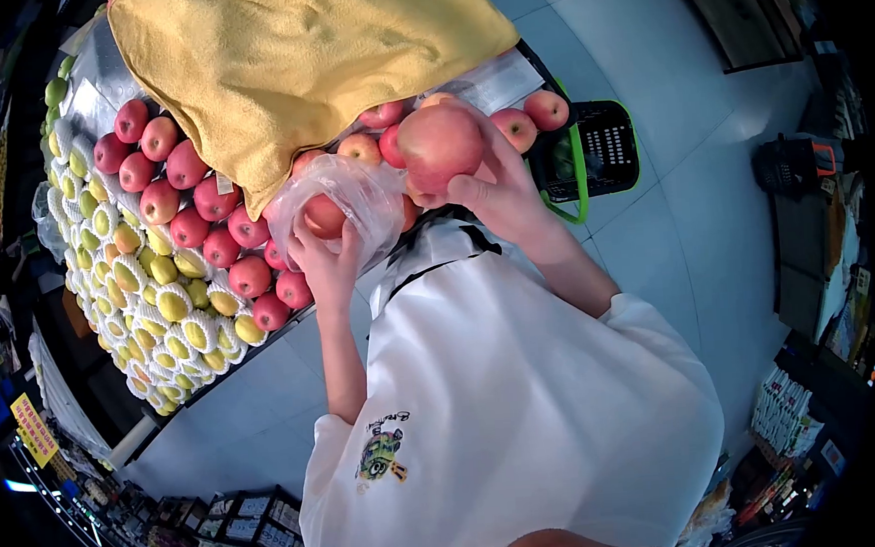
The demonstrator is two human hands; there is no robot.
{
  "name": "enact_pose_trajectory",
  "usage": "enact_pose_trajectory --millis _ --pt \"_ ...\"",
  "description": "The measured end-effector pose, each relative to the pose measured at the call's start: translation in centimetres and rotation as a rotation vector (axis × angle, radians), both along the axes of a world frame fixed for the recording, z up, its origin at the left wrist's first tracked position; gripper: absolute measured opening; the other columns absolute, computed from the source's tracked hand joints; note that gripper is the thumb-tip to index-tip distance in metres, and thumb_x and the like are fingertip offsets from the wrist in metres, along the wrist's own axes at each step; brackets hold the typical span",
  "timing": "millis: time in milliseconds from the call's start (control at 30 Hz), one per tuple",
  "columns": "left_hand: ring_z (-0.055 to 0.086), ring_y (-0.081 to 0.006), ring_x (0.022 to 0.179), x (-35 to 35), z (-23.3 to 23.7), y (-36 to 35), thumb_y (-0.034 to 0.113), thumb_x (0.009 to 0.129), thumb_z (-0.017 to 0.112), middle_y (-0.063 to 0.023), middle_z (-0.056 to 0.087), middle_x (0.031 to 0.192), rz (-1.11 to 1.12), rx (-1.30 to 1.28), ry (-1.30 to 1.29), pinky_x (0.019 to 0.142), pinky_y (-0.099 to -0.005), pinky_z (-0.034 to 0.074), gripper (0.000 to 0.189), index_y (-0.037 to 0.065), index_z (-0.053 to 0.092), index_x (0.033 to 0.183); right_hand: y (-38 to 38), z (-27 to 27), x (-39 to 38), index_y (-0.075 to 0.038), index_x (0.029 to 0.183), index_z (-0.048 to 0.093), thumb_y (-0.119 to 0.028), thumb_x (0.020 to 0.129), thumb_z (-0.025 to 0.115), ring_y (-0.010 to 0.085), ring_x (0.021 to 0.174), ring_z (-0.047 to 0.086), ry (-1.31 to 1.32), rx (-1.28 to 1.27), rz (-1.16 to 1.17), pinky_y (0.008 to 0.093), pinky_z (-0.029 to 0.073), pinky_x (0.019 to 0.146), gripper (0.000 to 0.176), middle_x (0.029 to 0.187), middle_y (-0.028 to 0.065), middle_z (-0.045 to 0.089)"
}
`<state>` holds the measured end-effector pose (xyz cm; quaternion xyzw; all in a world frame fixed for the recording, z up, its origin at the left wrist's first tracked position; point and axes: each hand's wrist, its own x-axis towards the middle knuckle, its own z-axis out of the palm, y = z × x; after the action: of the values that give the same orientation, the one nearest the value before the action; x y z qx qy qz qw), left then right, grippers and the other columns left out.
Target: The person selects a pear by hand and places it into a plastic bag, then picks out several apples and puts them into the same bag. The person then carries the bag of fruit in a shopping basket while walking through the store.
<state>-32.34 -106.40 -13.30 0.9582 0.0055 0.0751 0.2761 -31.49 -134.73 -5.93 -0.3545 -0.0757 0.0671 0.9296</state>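
My right hand [501,191] is closed around a large pink-red apple [440,145], lifted in front of me. To the left of it, my left hand [327,265] grips a thin clear plastic bag [381,199]. A red apple [325,216] shows at the bag, close to the left fingertips; whether it lies inside is hard to tell. Rows of red apples [189,228] fill the stand beside the left hand. Behind both hands, more apples [360,149] lie along the edge of a yellow cloth [324,50].
Yellow-green fruit in white foam nets [171,306] covers the stand's left part. A black basket with a green handle [610,148] is right of the stand. Two apples [546,110] sit at the stand's right corner. Grey tiled floor [655,230] runs along the right.
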Motion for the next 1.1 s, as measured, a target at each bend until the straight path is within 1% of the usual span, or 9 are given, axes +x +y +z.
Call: enact_pose_trajectory --millis 67,300,400,500,567,700,733,933,1100 --pt "0.045 -0.0437 0.134 -0.1 0.2 0.2 0.028 0.084 0.082 -0.0272 0.043 0.142 0.017 -0.024 -0.011 0.115 -0.0485 0.037 0.08 0.0 0.041 0.147 1.1 0.6 -0.2 -0.005 0.153 0.036 -0.001 0.08 0.085 0.0242 0.139 0.048 -0.04 -0.196 -0.132 0.0411 0.045 0.115 0.088 0.152 0.0105 0.044" --pt "0.06 -0.0224 0.095 -1.3 0.9 0.7 0.022 0.092 0.076 -0.0143 0.058 0.122 0.144 -0.195 -0.091 0.084 -0.0328 0.051 0.058 0.0 0.048 0.139 3.2 0.1 -0.6 -0.011 0.146 0.052 -0.006 0.074 0.087 0.027 0.121 0.053 -0.313 -0.943 -0.33 0.0384 0.048 0.101 0.08 0.134 0.0113 0.051" --pt "0.063 -0.0204 0.088 -2.6 1.4 0.4 0.047 0.11 0.043 -0.0128 0.059 0.123 -0.003 -1.081 -0.074 0.079 -0.034 0.053 0.054 0.005 0.041 0.144 3.8 0.5 -1.5 -0.016 0.145 0.054 -0.008 0.076 0.087 0.0275 0.122 0.054 -0.401 -1.084 -0.191 0.0379 0.05 0.1 0.077 0.127 0.0114 0.052" --pt "0.06 -0.0264 0.121 -4.2 2.3 -0.2 0.072 0.097 0.05 -0.0138 0.055 0.138 -0.137 -1.467 0.234 0.1 -0.0426 0.051 0.084 0.005 0.041 0.146 5.8 -0.6 -2.6 -0.014 0.145 0.056 -0.01 0.074 0.089 0.0264 0.121 0.057 -0.577 -1.007 -0.066 0.0383 0.053 0.098 0.079 0.132 0.0097 0.051" --pt "0.053 -0.028 0.134 -5.1 1.4 -0.1 0.081 0.085 0.059 -0.0137 0.052 0.144 -0.256 -1.187 0.167 0.11 -0.0445 0.045 0.102 0.002 0.042 0.147 6.6 -0.3 -3.1 -0.015 0.146 0.055 -0.014 0.075 0.089 0.028 0.116 0.06 -0.589 -1.045 0.033 0.0388 0.055 0.096 0.079 0.132 0.0092 0.052" --pt "0.054 -0.0266 0.133 -6.3 2.5 0.8 0.055 0.082 0.082 -0.0147 0.054 0.141 -0.177 -1.151 0.208 0.112 -0.0416 0.044 0.092 -0.001 0.046 0.146 8.4 -0.7 -3.2 -0.016 0.146 0.056 -0.02 0.078 0.087 0.0283 0.105 0.067 -0.735 -1.158 0.066 0.0404 0.058 0.092 0.075 0.127 0.0113 0.057" --pt "0.056 -0.026 0.13 -6.7 2.1 1.0 0.038 0.081 0.084 -0.0152 0.056 0.139 -0.094 -1.228 0.196 0.11 -0.0399 0.045 0.083 -0.001 0.047 0.146 8.6 -0.7 -3.0 -0.016 0.147 0.056 -0.021 0.078 0.087 0.0257 0.102 0.068 -0.69 -1.108 0.057 0.0392 0.058 0.091 0.075 0.12 0.0116 0.06" --pt "0.059 -0.0237 0.121 -7.0 0.3 4.3 0.029 0.081 0.083 -0.0127 0.058 0.132 0.135 -1.167 0.144 0.105 -0.0385 0.048 0.073 0.0 0.051 0.141 9.3 -3.2 -1.1 -0.008 0.117 0.055 -0.027 0.078 0.089 0.0145 0.063 0.056 -0.346 -1.218 -0.271 0.0312 0.044 0.056 0.055 0.07 0.0009 0.049" --pt "0.06 -0.0235 0.12 -5.4 2.3 3.6 0.016 0.074 0.089 -0.0128 0.058 0.131 0.16 -0.926 -0.04 0.104 -0.0382 0.05 0.073 -0.001 0.054 0.136 10.3 -7.2 -0.7 -0.005 0.128 0.053 -0.011 0.082 0.08 0.0106 0.064 0.055 -0.212 -1.228 -0.31 0.0266 0.045 0.057 0.054 0.075 0.0016 0.053"
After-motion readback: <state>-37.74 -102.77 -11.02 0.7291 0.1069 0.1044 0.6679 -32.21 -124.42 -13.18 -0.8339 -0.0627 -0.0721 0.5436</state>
